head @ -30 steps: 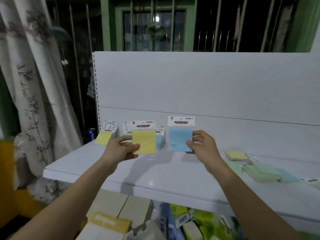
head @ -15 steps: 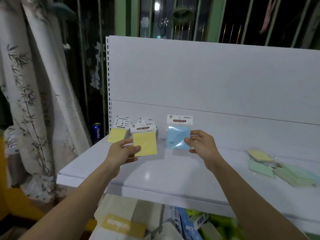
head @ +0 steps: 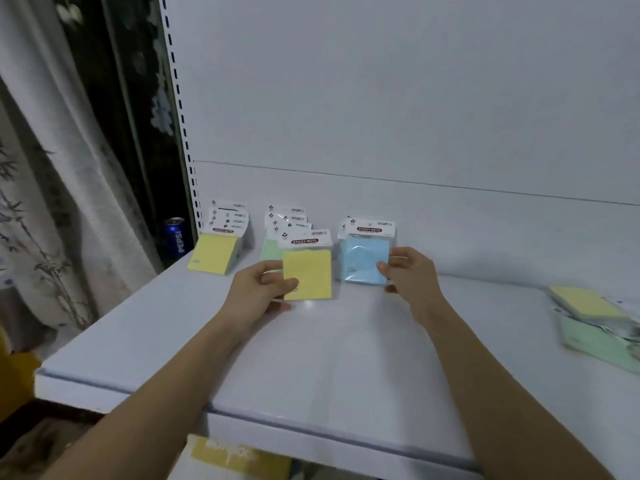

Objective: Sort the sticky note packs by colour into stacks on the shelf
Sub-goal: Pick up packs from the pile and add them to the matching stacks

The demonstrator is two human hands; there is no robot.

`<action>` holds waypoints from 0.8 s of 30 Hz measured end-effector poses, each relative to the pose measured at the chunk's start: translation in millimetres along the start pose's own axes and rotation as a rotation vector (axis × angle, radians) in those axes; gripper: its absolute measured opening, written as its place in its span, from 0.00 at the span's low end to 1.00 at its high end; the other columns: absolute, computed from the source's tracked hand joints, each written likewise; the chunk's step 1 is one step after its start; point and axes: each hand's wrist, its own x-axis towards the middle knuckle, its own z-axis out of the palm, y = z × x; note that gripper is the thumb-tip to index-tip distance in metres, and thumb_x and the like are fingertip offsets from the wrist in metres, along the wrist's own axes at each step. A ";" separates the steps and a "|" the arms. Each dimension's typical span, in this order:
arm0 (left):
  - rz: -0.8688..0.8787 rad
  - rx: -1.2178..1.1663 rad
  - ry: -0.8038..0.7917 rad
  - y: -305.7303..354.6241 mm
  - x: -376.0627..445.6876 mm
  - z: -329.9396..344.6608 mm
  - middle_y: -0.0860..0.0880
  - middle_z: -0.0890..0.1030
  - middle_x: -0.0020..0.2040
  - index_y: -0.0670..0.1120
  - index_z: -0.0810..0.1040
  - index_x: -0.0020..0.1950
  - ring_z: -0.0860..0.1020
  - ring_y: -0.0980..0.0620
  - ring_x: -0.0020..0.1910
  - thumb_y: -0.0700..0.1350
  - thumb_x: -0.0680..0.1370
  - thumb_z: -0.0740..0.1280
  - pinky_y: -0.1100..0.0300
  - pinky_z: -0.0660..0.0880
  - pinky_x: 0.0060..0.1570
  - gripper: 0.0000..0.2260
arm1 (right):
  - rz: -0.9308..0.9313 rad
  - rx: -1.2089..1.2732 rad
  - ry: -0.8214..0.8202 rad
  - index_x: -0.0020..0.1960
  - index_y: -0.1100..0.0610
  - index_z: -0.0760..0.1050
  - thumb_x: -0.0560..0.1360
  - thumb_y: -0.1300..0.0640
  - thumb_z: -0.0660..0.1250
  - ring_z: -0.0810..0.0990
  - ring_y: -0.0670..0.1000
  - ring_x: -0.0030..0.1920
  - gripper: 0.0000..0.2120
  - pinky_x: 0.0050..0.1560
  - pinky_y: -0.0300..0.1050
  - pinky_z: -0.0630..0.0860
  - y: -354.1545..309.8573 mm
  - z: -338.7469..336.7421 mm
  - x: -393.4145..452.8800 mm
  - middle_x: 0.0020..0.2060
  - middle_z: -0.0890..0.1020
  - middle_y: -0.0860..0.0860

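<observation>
The left hand (head: 258, 289) pinched a yellow pack (head: 307, 273), which had drifted down toward the shelf (head: 311, 358) in front of the green stack (head: 273, 249), with the yellow stack (head: 214, 252) at its ten o'clock. The right hand (head: 410, 271) gripped a blue pack (head: 363, 258), lowered since half a second earlier toward the back wall at twelve o'clock, likely starting a blue stack. Unsorted packs (head: 595, 317) lay at three o'clock.
</observation>
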 end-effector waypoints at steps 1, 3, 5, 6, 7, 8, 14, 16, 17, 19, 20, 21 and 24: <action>0.010 0.024 -0.015 -1.6 3.1 0.7 0.48 0.77 0.32 0.44 0.77 0.52 0.82 0.54 0.34 0.30 0.72 0.72 0.55 0.82 0.36 0.13 | -0.010 0.001 0.002 0.53 0.58 0.74 0.73 0.66 0.71 0.80 0.48 0.40 0.11 0.34 0.42 0.79 3.3 -0.9 4.6 0.41 0.82 0.50; 0.020 0.058 -0.027 -5.9 3.6 1.3 0.47 0.75 0.33 0.45 0.77 0.50 0.82 0.55 0.34 0.30 0.72 0.72 0.56 0.82 0.36 0.14 | -0.027 -0.026 0.011 0.52 0.57 0.74 0.73 0.65 0.72 0.81 0.46 0.40 0.11 0.33 0.41 0.80 10.1 -1.6 8.4 0.41 0.82 0.49; 0.039 0.086 -0.027 -8.0 3.4 2.0 0.47 0.77 0.33 0.47 0.77 0.49 0.82 0.54 0.35 0.31 0.72 0.73 0.56 0.81 0.36 0.13 | -0.038 -0.023 0.006 0.50 0.57 0.75 0.72 0.65 0.72 0.80 0.46 0.38 0.10 0.31 0.39 0.80 12.4 0.9 10.7 0.41 0.82 0.49; 0.041 0.102 -0.034 -9.2 3.5 2.6 0.47 0.78 0.33 0.47 0.77 0.49 0.82 0.54 0.36 0.31 0.71 0.73 0.57 0.81 0.35 0.13 | -0.026 -0.025 0.000 0.49 0.57 0.75 0.72 0.66 0.73 0.80 0.47 0.38 0.10 0.30 0.39 0.80 14.2 2.1 10.8 0.40 0.82 0.50; 0.044 0.115 -0.040 -9.6 3.6 3.3 0.47 0.78 0.33 0.47 0.77 0.50 0.82 0.54 0.36 0.32 0.71 0.73 0.57 0.81 0.35 0.13 | -0.010 -0.031 -0.005 0.47 0.57 0.75 0.72 0.66 0.73 0.80 0.48 0.38 0.09 0.30 0.39 0.80 16.6 3.0 10.5 0.41 0.82 0.51; 0.047 0.120 -0.042 -10.0 3.8 3.4 0.48 0.78 0.33 0.47 0.77 0.50 0.82 0.54 0.35 0.32 0.71 0.74 0.57 0.80 0.35 0.13 | 0.001 -0.038 -0.012 0.46 0.56 0.75 0.72 0.65 0.73 0.80 0.49 0.37 0.09 0.29 0.40 0.80 19.7 4.2 9.9 0.41 0.82 0.52; 0.059 0.108 -0.008 -10.9 4.5 3.6 0.50 0.81 0.30 0.47 0.79 0.47 0.80 0.56 0.29 0.32 0.71 0.74 0.56 0.81 0.35 0.12 | -0.036 -0.205 0.056 0.50 0.56 0.77 0.72 0.61 0.74 0.78 0.51 0.34 0.09 0.31 0.40 0.76 32.0 14.7 8.9 0.43 0.82 0.52; 0.074 0.122 -0.013 -10.2 2.9 4.0 0.52 0.81 0.29 0.47 0.78 0.47 0.80 0.56 0.30 0.32 0.72 0.74 0.54 0.81 0.36 0.12 | -0.106 -0.385 0.116 0.49 0.54 0.77 0.71 0.56 0.74 0.78 0.50 0.39 0.09 0.37 0.39 0.73 36.4 14.7 9.6 0.42 0.80 0.50; 0.083 0.128 -0.015 -10.4 2.6 4.1 0.53 0.81 0.29 0.48 0.78 0.47 0.81 0.56 0.32 0.32 0.72 0.74 0.53 0.81 0.37 0.12 | -0.136 -0.455 0.132 0.48 0.53 0.78 0.70 0.54 0.74 0.77 0.50 0.41 0.09 0.40 0.40 0.71 38.5 14.0 9.7 0.41 0.79 0.49; 0.093 0.124 -0.017 -10.9 2.4 3.4 0.53 0.81 0.30 0.48 0.78 0.46 0.82 0.55 0.33 0.32 0.72 0.74 0.51 0.82 0.39 0.12 | -0.152 -0.483 0.144 0.49 0.53 0.77 0.71 0.53 0.73 0.77 0.50 0.42 0.09 0.42 0.41 0.69 40.2 13.9 9.0 0.39 0.77 0.48; 0.097 0.120 -0.014 -10.8 1.7 3.2 0.52 0.81 0.30 0.48 0.78 0.47 0.82 0.55 0.33 0.32 0.71 0.74 0.50 0.81 0.39 0.12 | -0.152 -0.484 0.148 0.49 0.53 0.77 0.71 0.53 0.73 0.76 0.50 0.41 0.09 0.40 0.41 0.68 39.6 15.1 8.8 0.37 0.76 0.46; 0.103 0.121 -0.011 -11.0 1.6 3.2 0.52 0.81 0.30 0.48 0.78 0.47 0.81 0.54 0.34 0.32 0.71 0.74 0.50 0.81 0.39 0.12 | -0.154 -0.501 0.154 0.50 0.53 0.76 0.72 0.53 0.72 0.76 0.50 0.42 0.10 0.40 0.41 0.67 38.0 17.3 7.7 0.37 0.76 0.45; 0.104 0.127 -0.001 -10.0 0.4 4.5 0.52 0.80 0.30 0.48 0.78 0.46 0.80 0.52 0.34 0.32 0.71 0.74 0.52 0.81 0.37 0.12 | -0.157 -0.627 0.169 0.54 0.53 0.74 0.73 0.50 0.70 0.76 0.53 0.47 0.12 0.45 0.44 0.68 33.9 22.3 5.5 0.41 0.79 0.47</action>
